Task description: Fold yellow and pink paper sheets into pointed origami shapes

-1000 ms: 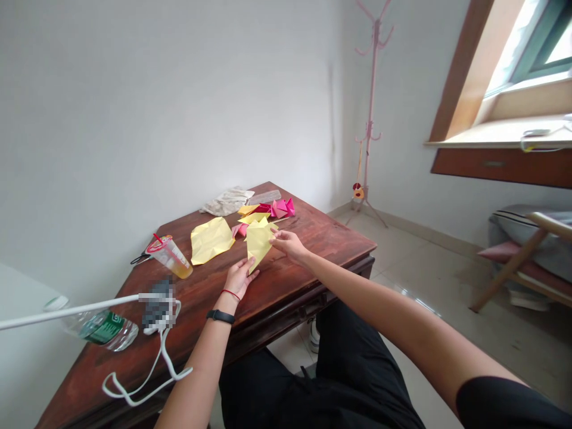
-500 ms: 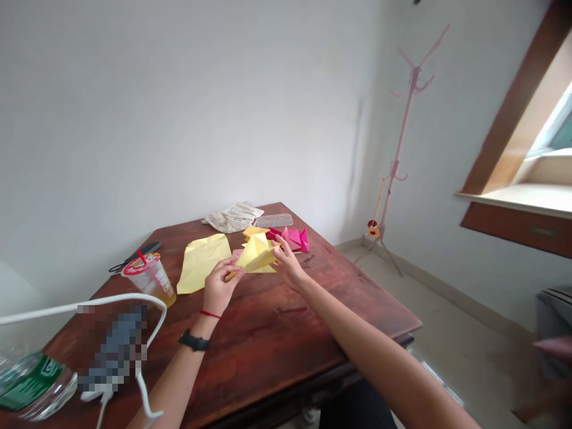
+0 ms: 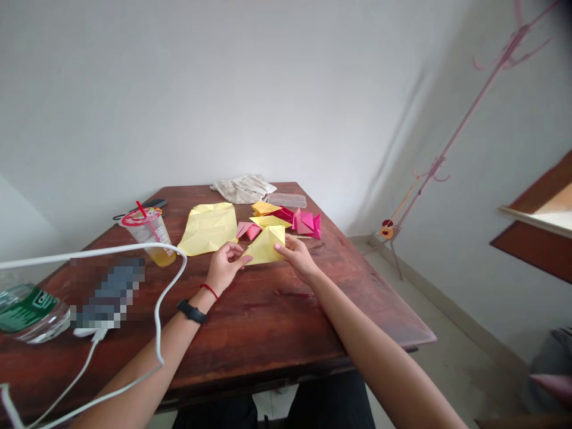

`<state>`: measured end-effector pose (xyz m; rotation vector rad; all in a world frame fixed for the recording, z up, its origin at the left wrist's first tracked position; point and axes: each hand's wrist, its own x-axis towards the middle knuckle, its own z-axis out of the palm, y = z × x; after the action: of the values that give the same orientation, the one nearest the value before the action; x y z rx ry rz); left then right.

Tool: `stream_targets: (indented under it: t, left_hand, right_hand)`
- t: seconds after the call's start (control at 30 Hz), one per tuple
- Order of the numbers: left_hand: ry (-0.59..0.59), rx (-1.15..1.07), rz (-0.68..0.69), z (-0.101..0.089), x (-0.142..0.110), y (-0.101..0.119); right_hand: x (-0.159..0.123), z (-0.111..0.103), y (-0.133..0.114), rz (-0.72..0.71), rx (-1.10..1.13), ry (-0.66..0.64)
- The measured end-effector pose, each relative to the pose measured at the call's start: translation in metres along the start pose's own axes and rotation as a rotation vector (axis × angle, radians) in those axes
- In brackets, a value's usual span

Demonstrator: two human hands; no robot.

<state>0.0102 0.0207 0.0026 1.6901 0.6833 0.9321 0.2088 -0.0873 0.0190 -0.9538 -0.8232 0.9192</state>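
Note:
Between my two hands is a folded piece of yellow paper (image 3: 266, 249), held just over the wooden table (image 3: 250, 322). My left hand (image 3: 226, 263) pinches its lower left corner between thumb and fingers. On the right edge, my right hand (image 3: 298, 255) grips it with the thumb on the near face and the fingers behind. Just beyond lie folded paper pieces: pink ones (image 3: 248, 230), yellow-orange ones (image 3: 264, 208) and magenta ones (image 3: 308, 223). A creased yellow sheet (image 3: 209, 227) lies flat to the left of them.
At the left stand a plastic drink cup (image 3: 152, 235) with a red straw and a clear bottle (image 3: 31, 313). A white cable (image 3: 157, 310) loops across near my left forearm. A crumpled cloth (image 3: 243, 188) and a clear plastic case (image 3: 286, 201) lie at the back.
The folded yellow paper has been turned and lowered, and now shows a flatter face. My right hand has gone from spread fingers to gripping its right edge. The view has tilted and shifted.

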Motion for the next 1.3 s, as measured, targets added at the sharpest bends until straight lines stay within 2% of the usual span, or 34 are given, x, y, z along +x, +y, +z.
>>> stream_targets:
  t: [0.1, 0.37, 0.8, 1.0, 1.17, 1.3]
  left_hand:
    - [-0.067, -0.095, -0.036, 0.005, -0.003, -0.002]
    - [-0.142, -0.236, -0.044, 0.013, -0.006, -0.010]
    - [-0.093, -0.282, -0.069, 0.010, -0.005, -0.007]
    - [-0.064, -0.396, -0.158, 0.011, -0.007, -0.002]
    - [-0.095, -0.426, -0.243, 0.015, -0.012, 0.000]
    - [-0.034, -0.368, -0.200, 0.021, -0.014, -0.002]
  right_hand:
    - [-0.003, 0.002, 0.006, 0.005, -0.039, 0.067]
    - [-0.003, -0.003, 0.004, -0.020, -0.166, 0.097]
    - [-0.004, -0.004, 0.004, 0.037, -0.160, 0.094]
    - [-0.001, -0.007, 0.004, -0.003, -0.142, 0.156]
    - [-0.001, -0.004, 0.009, -0.013, -0.118, 0.187]
    - [-0.004, 0.003, 0.015, -0.011, -0.105, 0.184]
